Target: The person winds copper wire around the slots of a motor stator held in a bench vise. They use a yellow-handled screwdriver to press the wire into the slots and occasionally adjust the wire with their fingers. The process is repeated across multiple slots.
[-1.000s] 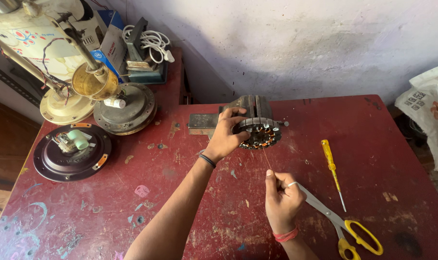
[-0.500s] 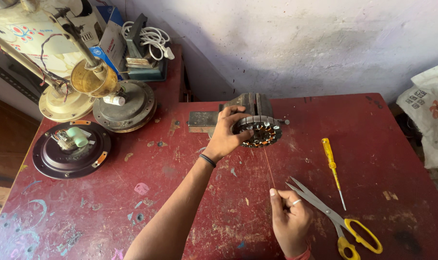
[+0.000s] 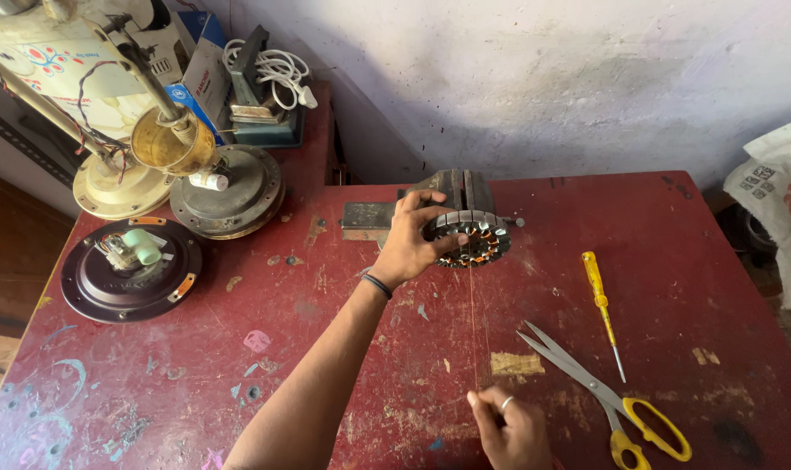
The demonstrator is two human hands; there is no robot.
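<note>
The person stood over a worn red table (image 3: 239, 383) with a fan stator (image 3: 470, 238) resting near its far edge, against a small grey metal block (image 3: 452, 187) that looked like a bench vice. The left hand (image 3: 410, 242) lay on the stator's near-left side, fingers curled around the laminated rim, thumb toward the centre, holding it steady. Copper windings showed in several slots; how many slots were filled could not be told from this angle. A fine wire (image 3: 474, 331) ran from the stator straight down the table to the right hand (image 3: 510, 433) at the lower edge of the view, where thumb and forefinger were pinched together on it, the wire drawn taut; a ring sat on one finger. Judged from this, winding work was under way and unfinished: the strand was neither cut nor tied off. Yellow-handled scissors (image 3: 609, 396) lay just right of the right hand, blades spread, untouched; a yellow-handled screwdriver (image 3: 602, 306) lay beyond them, also untouched. To the left, well apart, sat a dark round fan motor cover (image 3: 130, 271) holding a pale green capacitor (image 3: 141, 246), a second grey motor housing (image 3: 227, 191), and a cream one (image 3: 113, 187). A white coiled cord (image 3: 274, 70) lay at the back.
</note>
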